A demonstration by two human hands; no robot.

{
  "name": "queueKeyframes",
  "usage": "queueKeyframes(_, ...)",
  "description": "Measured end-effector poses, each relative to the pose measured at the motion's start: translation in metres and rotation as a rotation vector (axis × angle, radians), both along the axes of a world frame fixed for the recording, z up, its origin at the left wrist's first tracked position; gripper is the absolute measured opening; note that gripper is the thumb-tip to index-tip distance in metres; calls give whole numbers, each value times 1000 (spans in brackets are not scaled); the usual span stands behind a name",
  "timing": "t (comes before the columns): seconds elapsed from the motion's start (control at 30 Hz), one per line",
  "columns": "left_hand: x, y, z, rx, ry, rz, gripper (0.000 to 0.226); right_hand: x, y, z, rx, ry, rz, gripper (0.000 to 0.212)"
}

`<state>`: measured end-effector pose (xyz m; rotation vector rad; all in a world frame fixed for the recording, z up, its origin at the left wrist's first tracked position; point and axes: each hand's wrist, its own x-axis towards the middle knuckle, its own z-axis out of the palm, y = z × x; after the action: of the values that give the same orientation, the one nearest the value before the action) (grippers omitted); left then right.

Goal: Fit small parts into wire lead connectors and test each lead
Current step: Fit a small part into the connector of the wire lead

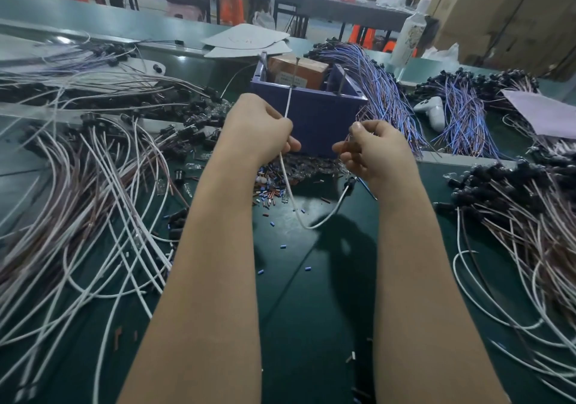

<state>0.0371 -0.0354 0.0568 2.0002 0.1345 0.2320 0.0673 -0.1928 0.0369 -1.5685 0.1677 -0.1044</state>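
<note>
- Head view is showing a person's two bare forearms reaching out over a dark green surface (311, 294).
- Left hand (261, 129) is curling its fingers round a white lead (288, 185), pinching it near the thumb.
- That lead is running up towards a blue bin (314, 116) and sagging down in a loop over the surface, between the arms.
- Its black connector (350, 183) is hanging just under the right hand (374, 151).
- Right hand is curling too, thumb and forefinger pinching a small part (349, 138); what kind, I cannot tell.
- Loose small parts (269, 190) are lying scattered just before the bin.
- A brown box (299, 68) is sitting inside the bin.
- Heaps of white and brown leads (93, 179) are sprawling on the left, more leads (514, 222) on the right, and blue wires (377, 85) are lying beside the bin.
</note>
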Motion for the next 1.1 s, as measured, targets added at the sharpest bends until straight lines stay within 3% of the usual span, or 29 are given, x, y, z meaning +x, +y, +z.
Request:
queueKeyframes(0.1,1,-6,-1,-41,-42,-4,16,1,5,-1,-58,-15,19,8)
queueKeyframes(0.33,7,-13,-10,-84,-152,45,28,3,12,-2,-271,-192,-37,10)
queueKeyframes(0.7,17,-22,-26,-196,-154,126,28,10,17,-10,-296,-217,-124,26)
queueKeyframes(1.1,24,-25,-31,-326,-201,173,28,13,12,-9,-290,-210,-154,29)
